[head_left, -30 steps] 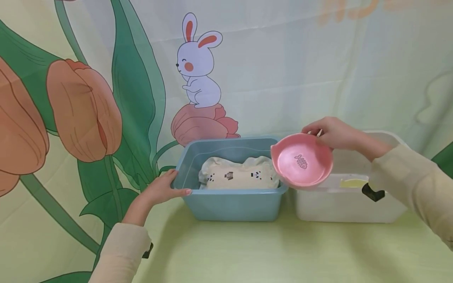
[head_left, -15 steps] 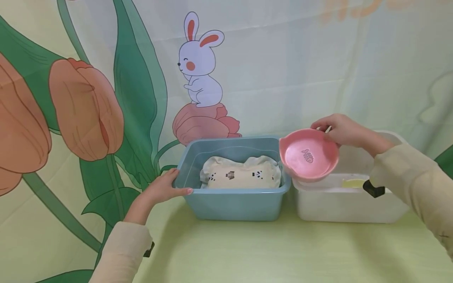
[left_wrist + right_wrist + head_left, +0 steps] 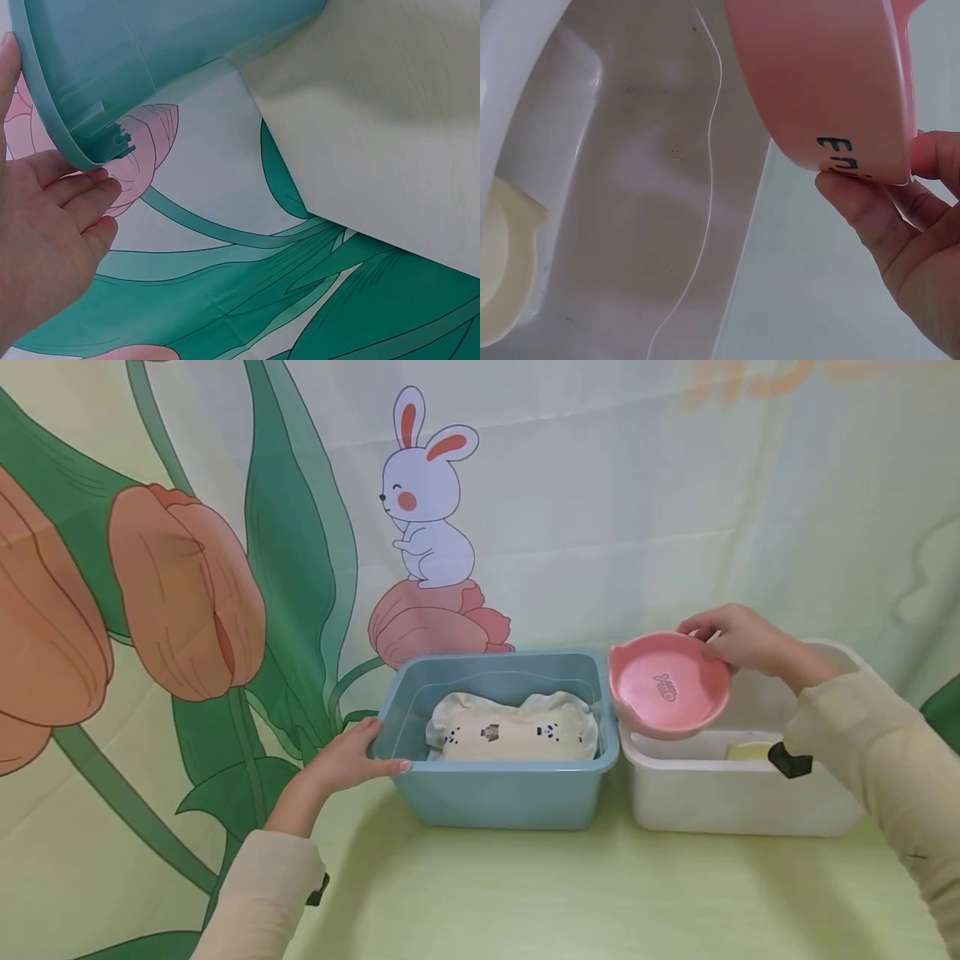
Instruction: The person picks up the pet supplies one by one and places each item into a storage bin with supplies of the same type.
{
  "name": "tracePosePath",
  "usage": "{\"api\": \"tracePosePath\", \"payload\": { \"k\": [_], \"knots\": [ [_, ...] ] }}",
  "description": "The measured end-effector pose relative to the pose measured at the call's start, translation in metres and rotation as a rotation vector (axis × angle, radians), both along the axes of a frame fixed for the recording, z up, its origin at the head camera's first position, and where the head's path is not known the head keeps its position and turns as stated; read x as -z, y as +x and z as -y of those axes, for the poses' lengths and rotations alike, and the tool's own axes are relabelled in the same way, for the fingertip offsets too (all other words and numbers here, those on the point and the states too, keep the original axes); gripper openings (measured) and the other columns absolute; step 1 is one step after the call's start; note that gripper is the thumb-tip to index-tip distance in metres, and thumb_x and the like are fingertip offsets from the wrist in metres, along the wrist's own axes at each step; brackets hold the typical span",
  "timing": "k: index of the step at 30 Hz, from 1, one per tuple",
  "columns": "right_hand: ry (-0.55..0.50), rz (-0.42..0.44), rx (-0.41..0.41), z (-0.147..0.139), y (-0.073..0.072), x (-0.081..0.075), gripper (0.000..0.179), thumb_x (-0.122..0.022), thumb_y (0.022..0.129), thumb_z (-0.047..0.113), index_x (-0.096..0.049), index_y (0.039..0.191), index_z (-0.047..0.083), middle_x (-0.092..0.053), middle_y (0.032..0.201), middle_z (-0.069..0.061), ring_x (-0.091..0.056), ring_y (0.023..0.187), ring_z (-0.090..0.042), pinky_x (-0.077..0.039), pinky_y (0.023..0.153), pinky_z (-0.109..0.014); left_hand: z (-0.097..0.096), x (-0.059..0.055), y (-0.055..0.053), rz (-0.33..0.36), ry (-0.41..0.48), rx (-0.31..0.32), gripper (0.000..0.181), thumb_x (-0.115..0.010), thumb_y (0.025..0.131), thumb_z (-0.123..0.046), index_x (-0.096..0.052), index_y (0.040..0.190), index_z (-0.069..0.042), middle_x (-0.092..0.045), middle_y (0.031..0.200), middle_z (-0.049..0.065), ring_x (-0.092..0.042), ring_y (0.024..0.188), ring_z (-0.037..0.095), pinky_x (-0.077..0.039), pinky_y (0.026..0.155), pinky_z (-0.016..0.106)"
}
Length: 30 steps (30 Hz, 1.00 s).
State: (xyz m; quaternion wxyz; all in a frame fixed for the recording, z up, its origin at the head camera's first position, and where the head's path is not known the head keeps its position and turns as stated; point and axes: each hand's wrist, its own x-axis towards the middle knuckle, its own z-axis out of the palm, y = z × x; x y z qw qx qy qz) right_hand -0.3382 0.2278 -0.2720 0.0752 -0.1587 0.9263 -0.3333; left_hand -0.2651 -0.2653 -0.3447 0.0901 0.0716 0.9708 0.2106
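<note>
A pink bowl point(image 3: 666, 687) with a fish-bone print inside hangs tilted over the left part of a white tub point(image 3: 727, 797). My right hand point(image 3: 738, 639) pinches its rim, thumb against the outside wall near dark lettering in the right wrist view. A pale yellow dish point(image 3: 502, 262) with a pointed edge lies in the white tub. My left hand point(image 3: 348, 756) holds the left corner of a blue tub point(image 3: 510, 793), thumb along the front rim. From the left wrist view, its fingers point(image 3: 86, 202) bend loosely at that rim. A cream cloth item point(image 3: 517, 731) with animal faces and ruffled edges lies inside.
Both tubs stand side by side on a pale yellow-green table point(image 3: 540, 893). Behind them hangs a printed cloth backdrop point(image 3: 600, 518) with a rabbit and tulips. A dark wrist device point(image 3: 790, 760) sits under the right sleeve.
My right hand has moved the pink bowl right and slightly up, away from the blue tub and over the white one. My left hand stays at the blue tub's corner.
</note>
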Motion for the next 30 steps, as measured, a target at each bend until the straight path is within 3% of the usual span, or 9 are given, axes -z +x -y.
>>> {"api": "tracePosePath", "payload": {
  "k": [15, 30],
  "knots": [
    [-0.029, 0.039, 0.015, -0.003, -0.009, 0.014, 0.044, -0.040, 0.081, -0.004, -0.045, 0.125, -0.005, -0.050, 0.110, -0.026, -0.054, 0.066, -0.019, -0.050, 0.056, -0.032, 0.002, 0.001, 0.001, -0.009, 0.007, 0.006, 0.095, -0.060, 0.074, -0.057, -0.019, 0.141, -0.002, -0.018, 0.145, 0.022, -0.025, 0.128, 0.042, -0.029, 0.097, 0.058],
    [-0.036, 0.077, 0.045, -0.013, -0.015, 0.021, 0.044, -0.042, 0.081, -0.003, -0.043, 0.126, -0.005, -0.050, 0.109, -0.025, -0.053, 0.070, -0.021, -0.050, 0.059, -0.031, 0.002, 0.001, 0.001, -0.009, 0.013, 0.007, 0.097, -0.060, 0.074, -0.057, -0.018, 0.141, -0.001, -0.018, 0.145, 0.022, -0.025, 0.128, 0.042, -0.029, 0.097, 0.057]
  ]
}}
